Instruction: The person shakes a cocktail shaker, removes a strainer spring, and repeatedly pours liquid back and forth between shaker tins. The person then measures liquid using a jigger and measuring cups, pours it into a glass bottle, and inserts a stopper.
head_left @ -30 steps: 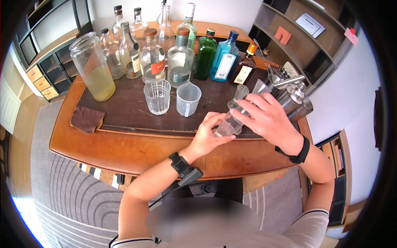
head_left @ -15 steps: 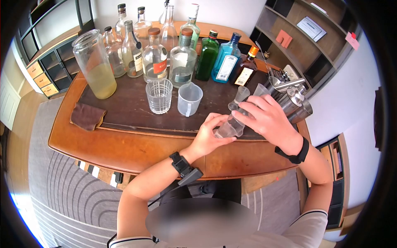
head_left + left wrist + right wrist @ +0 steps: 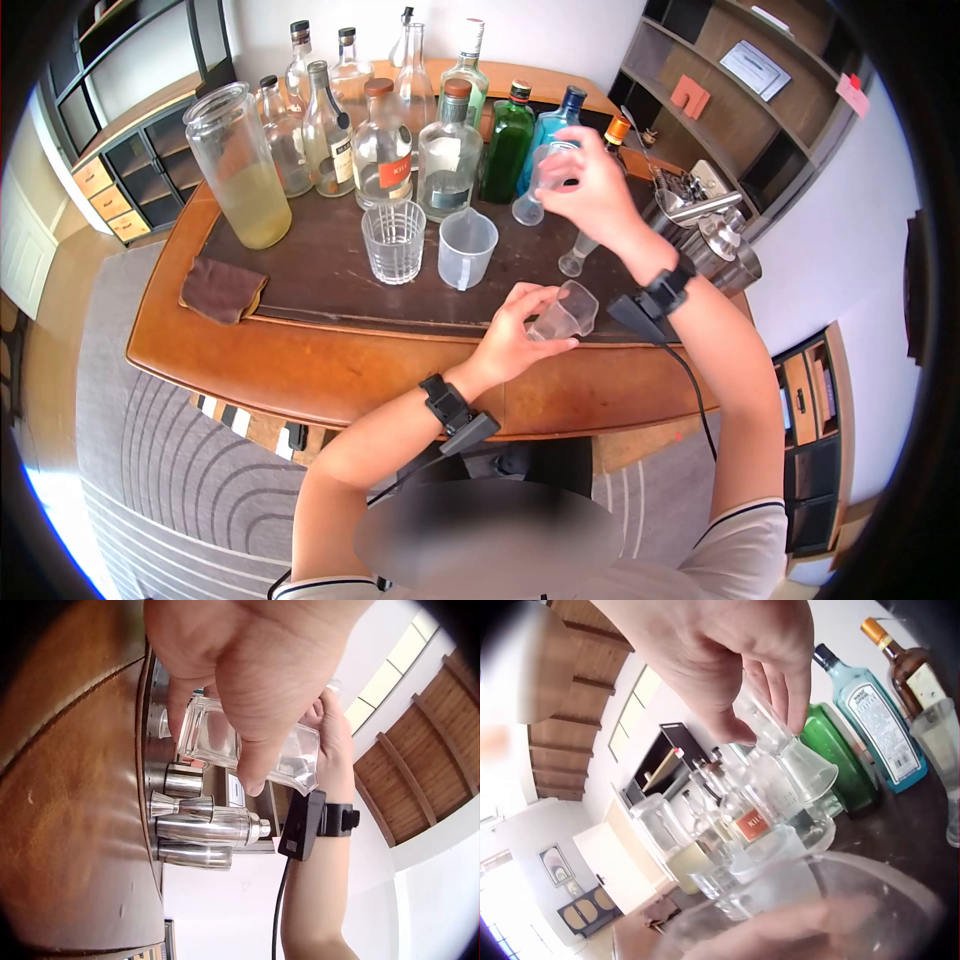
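My left hand holds a clear faceted glass, tilted with its mouth toward the right, above the table's front edge. In the left wrist view the thick base of this glass shows beside the thumb. My right hand is raised in front of the blue bottle and pinches a clear hourglass-shaped jigger. In the right wrist view its flared end points down, below the fingertips. A second clear jigger stands on the dark tabletop beneath the right forearm, partly hidden by it.
A cut-glass tumbler and a plastic measuring cup stand mid-table, with several bottles behind. At left are a pitcher of cloudy liquid and a folded brown cloth. Metal shakers stand at right.
My right hand has left the glass in my left hand and moved up and left with a clear jigger. My left hand still holds the glass, almost in the same place.
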The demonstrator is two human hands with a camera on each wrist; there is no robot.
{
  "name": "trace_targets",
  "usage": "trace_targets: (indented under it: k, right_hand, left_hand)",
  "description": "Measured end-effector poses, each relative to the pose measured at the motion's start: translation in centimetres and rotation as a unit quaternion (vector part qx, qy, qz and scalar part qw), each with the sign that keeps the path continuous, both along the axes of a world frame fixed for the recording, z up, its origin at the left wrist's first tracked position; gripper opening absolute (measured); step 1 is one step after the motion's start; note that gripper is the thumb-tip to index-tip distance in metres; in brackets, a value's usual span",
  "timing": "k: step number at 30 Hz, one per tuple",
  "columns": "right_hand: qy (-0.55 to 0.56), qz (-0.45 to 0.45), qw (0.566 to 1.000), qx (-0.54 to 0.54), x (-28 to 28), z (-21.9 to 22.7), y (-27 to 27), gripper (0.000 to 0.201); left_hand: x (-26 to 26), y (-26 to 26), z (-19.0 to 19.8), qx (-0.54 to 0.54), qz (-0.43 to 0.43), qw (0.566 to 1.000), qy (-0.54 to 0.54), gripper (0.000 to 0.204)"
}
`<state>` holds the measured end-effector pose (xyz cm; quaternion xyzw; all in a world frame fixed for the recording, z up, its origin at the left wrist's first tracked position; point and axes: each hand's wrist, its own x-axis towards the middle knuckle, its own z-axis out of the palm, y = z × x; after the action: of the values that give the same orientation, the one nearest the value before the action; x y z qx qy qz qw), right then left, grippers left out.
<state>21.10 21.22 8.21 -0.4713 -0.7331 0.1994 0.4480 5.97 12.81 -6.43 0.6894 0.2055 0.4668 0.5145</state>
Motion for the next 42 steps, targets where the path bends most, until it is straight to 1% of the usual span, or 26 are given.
trace_targets:
  k: [1,2,4,5,7,8,10,11,13,16,20,22,23,27,29,30,32,33,35,36,37,38,39,40,42]
  right_hand:
    - [-0.041,-0.024,0.999,-0.014,-0.3,-0.7,0.6,0.064]
    - [-0.07,-0.021,0.997,-0.016,-0.5,-1.7,1.2,0.06]
    - [-0.135,-0.037,0.988,-0.065,-0.8,-3.2,2.2,0.054]
    - [-0.131,-0.037,0.989,-0.064,-0.8,-3.7,2.4,0.054]
    - [-0.18,-0.023,0.978,-0.1,-0.9,-4.5,2.8,0.05]
    - [-0.18,-0.023,0.978,-0.1,-0.8,-4.7,3.1,0.05]
    - [-0.254,-0.027,0.962,-0.092,-0.6,-5.0,3.6,0.048]
    - [-0.254,-0.027,0.962,-0.094,-0.4,-5.2,3.8,0.048]
    - [-0.296,-0.015,0.948,-0.114,-0.3,-5.4,4.0,0.05]
    - [-0.324,-0.02,0.94,-0.104,-0.5,-5.3,3.7,0.05]
    - [-0.317,-0.027,0.941,-0.113,-0.3,-4.4,4.0,0.049]
    - [-0.317,-0.059,0.939,-0.122,0.0,-4.2,4.7,0.053]
    - [-0.334,-0.059,0.931,-0.134,0.1,-4.0,4.8,0.058]
    - [-0.333,-0.066,0.928,-0.155,0.4,-4.5,5.3,0.063]
    - [-0.353,-0.051,0.92,-0.163,0.5,-4.5,5.5,0.076]
    - [-0.352,-0.052,0.92,-0.164,0.6,-4.5,5.6,0.076]
    - [-0.367,-0.042,0.913,-0.176,0.5,-3.5,5.3,0.091]
    - [-0.355,-0.029,0.919,-0.172,0.7,-2.6,5.2,0.104]
    - [-0.271,-0.021,0.952,-0.139,2.0,-0.6,4.6,0.107]
    - [-0.196,-0.009,0.971,-0.137,3.5,-0.4,5.4,0.102]
    - [-0.144,-0.036,0.979,-0.138,3.8,1.6,4.1,0.098]
    - [-0.053,-0.053,0.992,-0.106,4.0,2.9,2.6,0.098]
    - [-0.025,-0.086,0.992,-0.091,4.7,3.8,1.8,0.092]
    - [0.032,-0.108,0.993,-0.044,5.2,4.0,0.6,0.085]
    - [0.103,-0.127,0.986,0.009,5.4,3.8,-2.2,0.078]
  left_hand:
    - [0.1,0.0,-0.1,0.002,0.005,1.0,0.0,0.067]
    - [0.1,0.0,-0.1,0.004,0.01,1.0,0.0,0.068]
    - [0.0,0.0,-0.2,0.019,0.017,0.999,0.022,0.068]
    - [0.0,0.0,-0.2,0.032,0.025,0.998,0.04,0.069]
    - [0.0,0.0,-0.2,0.026,0.025,0.998,0.044,0.069]
    - [0.0,0.0,-0.1,0.018,0.025,0.999,0.043,0.07]
    - [-0.2,0.0,0.1,0.017,0.028,0.998,0.05,0.07]
    - [-0.2,0.0,0.1,0.016,0.031,0.998,0.056,0.069]
    - [-0.1,0.1,-0.1,0.01,0.031,0.998,0.055,0.069]
    - [-0.1,0.1,-0.3,0.006,0.034,0.998,0.054,0.069]
    - [-0.1,0.1,-0.4,-0.005,0.031,0.999,0.041,0.069]
    - [-0.1,0.1,-0.3,0.0,0.031,0.998,0.047,0.069]
    - [-0.1,0.1,-0.2,0.004,0.031,0.998,0.051,0.069]
    - [-0.1,0.2,-0.1,0.005,0.027,0.998,0.055,0.069]
    - [-0.2,0.1,0.0,0.004,0.031,0.998,0.062,0.07]
    - [-0.1,0.0,-0.1,0.003,0.029,0.998,0.063,0.07]
    - [-0.1,0.1,-0.2,-0.002,0.038,0.997,0.064,0.069]
    - [0.0,0.2,-0.2,-0.002,0.037,0.997,0.065,0.069]
    - [-0.1,0.1,-0.2,-0.001,0.035,0.998,0.054,0.068]
    - [-0.1,0.1,-0.3,-0.005,0.034,0.998,0.054,0.068]
    - [0.1,0.2,-0.5,-0.008,0.035,0.998,0.048,0.068]
    - [0.2,0.2,-0.7,-0.011,0.035,0.998,0.043,0.067]
    - [0.3,0.3,-0.8,-0.013,0.031,0.999,0.043,0.067]
    - [0.4,0.3,-1.0,-0.013,0.036,0.998,0.042,0.066]
    - [0.5,0.5,-1.2,-0.014,0.036,0.998,0.042,0.065]
